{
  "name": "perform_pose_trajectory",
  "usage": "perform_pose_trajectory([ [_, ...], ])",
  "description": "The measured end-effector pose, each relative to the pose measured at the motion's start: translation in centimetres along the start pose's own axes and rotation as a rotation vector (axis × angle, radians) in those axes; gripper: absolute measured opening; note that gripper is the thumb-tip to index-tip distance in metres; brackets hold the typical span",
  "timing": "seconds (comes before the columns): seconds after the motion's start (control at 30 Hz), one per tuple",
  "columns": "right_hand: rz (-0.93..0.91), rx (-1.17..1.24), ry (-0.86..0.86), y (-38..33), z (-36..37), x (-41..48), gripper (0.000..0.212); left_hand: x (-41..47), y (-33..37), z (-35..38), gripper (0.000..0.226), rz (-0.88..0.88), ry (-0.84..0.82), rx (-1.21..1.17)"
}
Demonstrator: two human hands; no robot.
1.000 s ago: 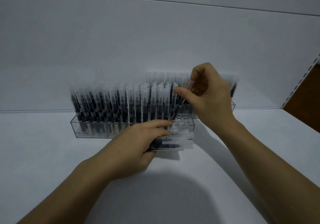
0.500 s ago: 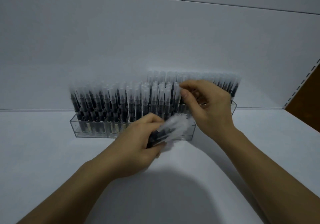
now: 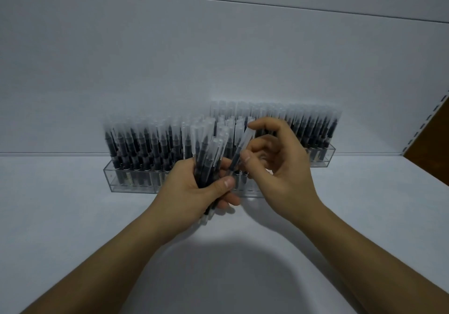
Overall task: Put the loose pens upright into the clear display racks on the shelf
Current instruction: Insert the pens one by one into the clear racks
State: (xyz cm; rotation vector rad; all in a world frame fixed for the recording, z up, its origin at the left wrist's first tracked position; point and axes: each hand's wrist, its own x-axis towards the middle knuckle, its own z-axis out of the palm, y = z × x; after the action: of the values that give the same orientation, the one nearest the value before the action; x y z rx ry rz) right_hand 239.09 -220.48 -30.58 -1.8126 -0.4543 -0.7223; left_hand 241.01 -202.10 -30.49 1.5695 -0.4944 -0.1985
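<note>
Above the white shelf (image 3: 73, 228), mid-view, the left hand (image 3: 189, 192) grips a bundle of pens (image 3: 206, 153), black barrels under frosted clear caps, its fingers and thumb wrapped round the barrels. The bundle stands nearly upright, with its long axis running 6 to 12 o'clock and the caps at 12. The lower ends poke out below the palm.

Just at 3 o'clock of it, the right hand (image 3: 281, 175) pinches a single pen (image 3: 245, 141) of the same kind between thumb and forefinger, its other fingers loosely curled. That pen leans, cap toward 1 o'clock and lower end toward 7, where it disappears behind the left fingertips. Whether it touches the bundle cannot be told.

Behind the hands, at 12 o'clock, two clear plastic racks hold upright pens, caps up. The front rack (image 3: 131, 182) lies toward 9 o'clock and the rear rack (image 3: 325, 156) toward 3. The hands hide the front rack's right end and the rear rack's left part. The caps blur into the white back panel (image 3: 218, 46), so the rows cannot be counted. A slotted upright (image 3: 422, 126) is cut off by the frame edge at 3 o'clock.
</note>
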Motion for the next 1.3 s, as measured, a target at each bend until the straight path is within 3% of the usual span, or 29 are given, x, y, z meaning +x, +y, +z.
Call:
perform_pose_trajectory([
  [0.27, 0.066, 0.185, -0.023, -1.0, -0.7, 0.5, 0.027, -0.3, 0.1, 0.1, 0.015, 0.003, -0.038, -0.069],
  [0.4, 0.077, 0.263, -0.031, -1.1, -0.6, 0.7, 0.034, -0.3, 0.2, 0.1, 0.013, 0.064, -0.004, -0.062],
  [0.5, 0.102, 0.302, 0.036, -1.0, -0.8, 0.9, 0.033, -0.2, -0.4, -0.6, 0.011, 0.250, 0.090, 0.293],
  [0.6, 0.104, 0.319, 0.161, -1.0, -1.7, 1.6, 0.027, -0.2, 0.0, -1.3, 0.033, 0.480, 0.093, 0.687],
  [0.8, 0.073, 0.186, 0.317, -0.6, -3.4, 2.4, 0.028, -0.2, -0.5, -1.2, 0.055, 0.449, -0.100, 1.037],
  [1.03, -0.017, 0.049, 0.288, -0.3, -3.5, 2.4, 0.031, 0.0, -0.9, -1.2, 0.059, 0.418, -0.162, 1.175],
  [1.3, -0.089, -0.163, 0.100, 0.7, -2.6, 1.6, 0.032, -0.1, -1.1, -1.1, 0.058, 0.402, -0.180, 1.169],
])
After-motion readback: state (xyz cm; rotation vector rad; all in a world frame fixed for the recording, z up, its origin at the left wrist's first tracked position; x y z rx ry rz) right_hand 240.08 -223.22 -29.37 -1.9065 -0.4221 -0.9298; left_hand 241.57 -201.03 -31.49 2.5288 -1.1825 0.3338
